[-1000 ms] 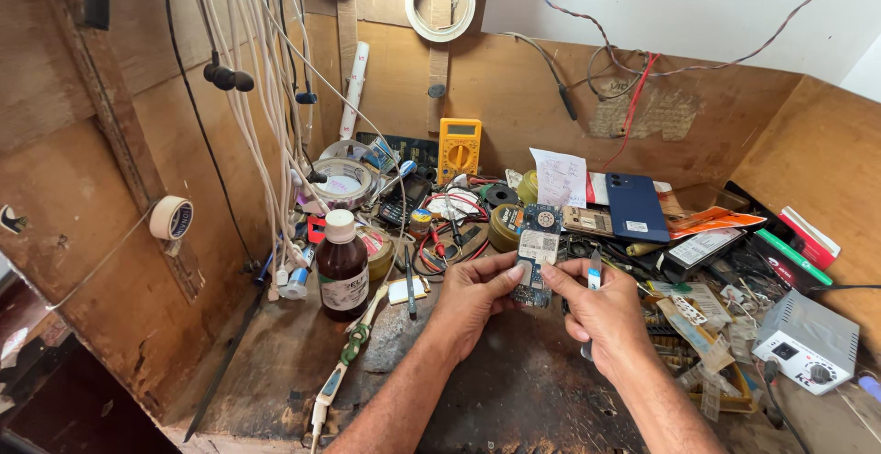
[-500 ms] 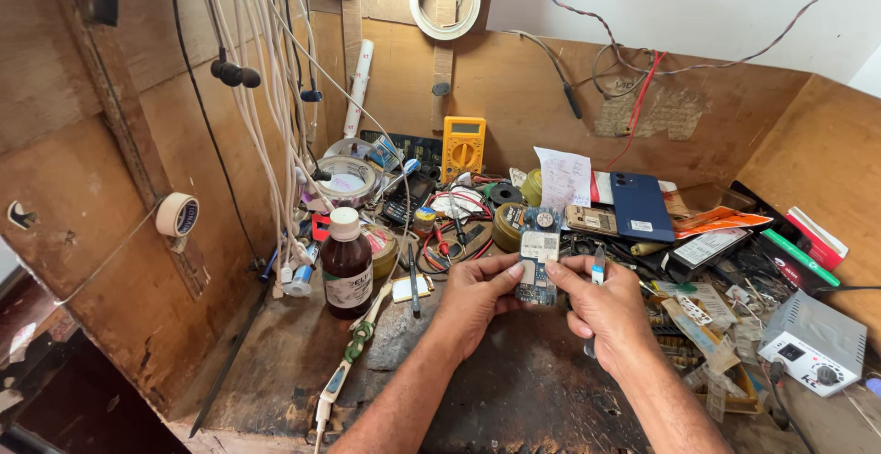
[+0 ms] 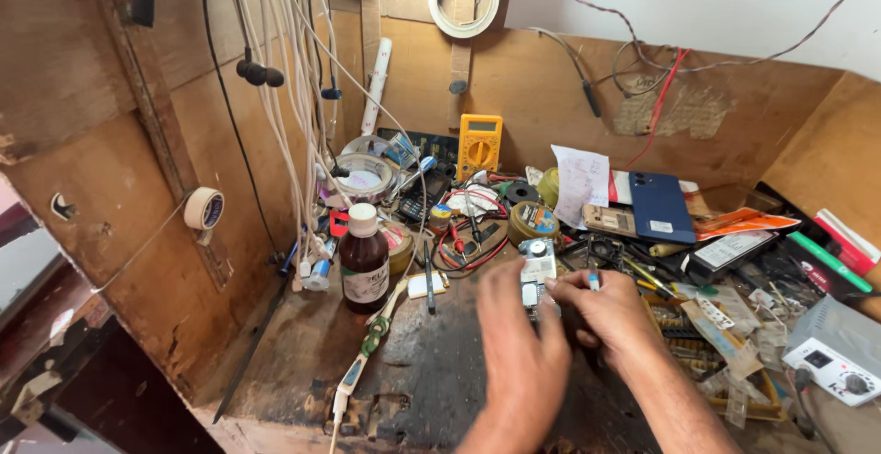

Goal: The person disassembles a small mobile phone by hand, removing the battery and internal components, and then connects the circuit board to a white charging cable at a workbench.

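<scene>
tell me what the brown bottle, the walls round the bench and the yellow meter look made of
Brown bottle: dark amber, glossy, glass or plastic, hard to tell which; the white cap looks plastic.
Walls: bare wood board, matt, stained and scuffed, apparently plywood.
Yellow meter: moulded plastic case, smooth, with a dark dial.

Small circuit board [image 3: 534,275] mostly hidden behind blurred left hand [image 3: 518,348].

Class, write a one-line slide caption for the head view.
Both hands, left hand and right hand, hold a small circuit board over a cluttered workbench.
</scene>
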